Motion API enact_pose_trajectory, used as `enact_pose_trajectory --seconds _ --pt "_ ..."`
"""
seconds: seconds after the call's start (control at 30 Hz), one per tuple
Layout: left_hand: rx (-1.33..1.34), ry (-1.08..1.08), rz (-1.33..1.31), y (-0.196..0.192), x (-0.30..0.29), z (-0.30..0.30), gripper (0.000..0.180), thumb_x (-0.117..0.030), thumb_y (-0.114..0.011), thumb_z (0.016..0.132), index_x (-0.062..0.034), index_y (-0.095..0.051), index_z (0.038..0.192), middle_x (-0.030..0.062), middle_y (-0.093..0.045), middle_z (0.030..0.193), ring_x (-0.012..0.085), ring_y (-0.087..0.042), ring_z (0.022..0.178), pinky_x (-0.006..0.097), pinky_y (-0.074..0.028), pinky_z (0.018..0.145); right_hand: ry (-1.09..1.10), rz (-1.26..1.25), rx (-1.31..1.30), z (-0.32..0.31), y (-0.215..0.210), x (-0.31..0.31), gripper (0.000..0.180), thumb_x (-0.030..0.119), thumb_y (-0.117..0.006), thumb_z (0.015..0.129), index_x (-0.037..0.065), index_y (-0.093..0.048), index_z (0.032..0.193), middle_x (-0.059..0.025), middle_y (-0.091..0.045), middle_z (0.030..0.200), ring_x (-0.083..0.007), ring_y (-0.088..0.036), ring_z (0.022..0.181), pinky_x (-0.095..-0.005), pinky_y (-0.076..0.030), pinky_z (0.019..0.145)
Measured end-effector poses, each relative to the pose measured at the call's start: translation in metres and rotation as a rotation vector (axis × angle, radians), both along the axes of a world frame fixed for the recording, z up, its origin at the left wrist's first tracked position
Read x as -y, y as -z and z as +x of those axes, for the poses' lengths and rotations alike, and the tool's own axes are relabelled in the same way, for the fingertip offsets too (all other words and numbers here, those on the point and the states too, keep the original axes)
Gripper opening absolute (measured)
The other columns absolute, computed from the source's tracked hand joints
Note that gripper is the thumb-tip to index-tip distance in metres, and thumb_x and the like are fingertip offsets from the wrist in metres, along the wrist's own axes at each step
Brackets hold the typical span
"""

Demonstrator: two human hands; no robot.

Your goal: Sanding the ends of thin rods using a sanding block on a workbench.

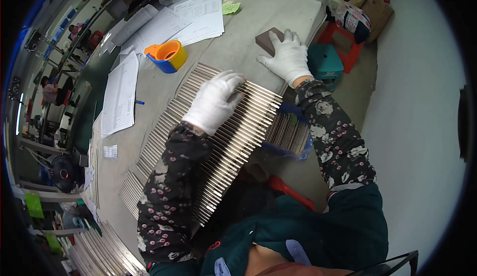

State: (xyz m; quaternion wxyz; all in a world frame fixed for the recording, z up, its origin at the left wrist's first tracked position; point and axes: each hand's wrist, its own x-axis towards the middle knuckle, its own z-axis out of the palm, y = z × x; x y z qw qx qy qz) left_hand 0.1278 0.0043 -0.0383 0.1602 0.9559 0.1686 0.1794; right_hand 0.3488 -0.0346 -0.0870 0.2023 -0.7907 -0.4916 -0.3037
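Note:
My left hand, in a white glove, rests on a long row of thin metal rods laid side by side on the table. Its fingers lie over the rods near the far end, with the thumb a little apart. To the right, my right hand, also gloved in white, is open with its fingers spread. Its index finger and thumb reach the edge of a dark brown rectangular block at the table's right side; I cannot tell how firmly they touch it. A smaller group of rods lies at the lower left.
An orange and blue tape dispenser, printed sheets and a blue pen lie left of and beyond the rods. Below the table's right edge sits a blue-lined container of more rods. Teal and red stools stand beside the wall.

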Motion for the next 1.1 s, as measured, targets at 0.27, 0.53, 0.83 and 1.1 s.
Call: enact_pose_trajectory --seconds 0.27,0.53,0.83,1.1 --pt "-0.318 -0.019 0.075 0.010 0.006 0.062 0.029 -0.032 -0.069 0.079 -0.0107 -0.065 0.098 0.0107 -0.059 0.102 0.0318 -0.053 0.102 0.044 -0.044 0.087 -0.071 0.052 -0.261 0.008 -0.019 0.069 0.049 0.035 -0.068 0.076 0.013 -0.061 0.118 -0.0202 -0.059 0.110 -0.0352 -0.059 0.098 -0.0427 -0.049 0.084" --pt "-0.268 0.151 -0.145 0.022 -0.007 0.071 0.023 -0.032 -0.063 0.084 -0.0120 -0.066 0.095 0.0098 -0.063 0.094 0.0290 -0.056 0.098 0.042 -0.039 0.086 -0.278 0.009 -0.482 -0.007 -0.024 0.144 0.048 0.026 -0.071 0.074 0.005 -0.062 0.116 -0.0194 -0.056 0.111 -0.0344 -0.059 0.096 -0.0392 -0.048 0.085" --pt "-0.318 0.166 -0.081 0.023 -0.010 0.075 0.022 -0.028 -0.057 0.088 -0.0109 -0.066 0.097 0.0094 -0.064 0.096 0.0288 -0.057 0.100 0.042 -0.039 0.087 -0.067 -0.168 -0.039 -0.012 -0.037 0.130 0.047 0.024 -0.076 0.064 0.010 -0.065 0.108 -0.0180 -0.055 0.111 -0.0319 -0.055 0.097 -0.0421 -0.046 0.081" --pt "-0.187 0.192 -0.025 0.036 -0.009 0.073 0.018 -0.026 -0.059 0.087 -0.0100 -0.065 0.092 0.0079 -0.062 0.088 0.0289 -0.057 0.094 0.043 -0.040 0.081 -0.090 -0.197 -0.130 -0.007 -0.052 0.131 0.049 0.016 -0.075 0.061 0.007 -0.063 0.109 -0.0206 -0.054 0.117 -0.0365 -0.054 0.105 -0.0424 -0.045 0.089"
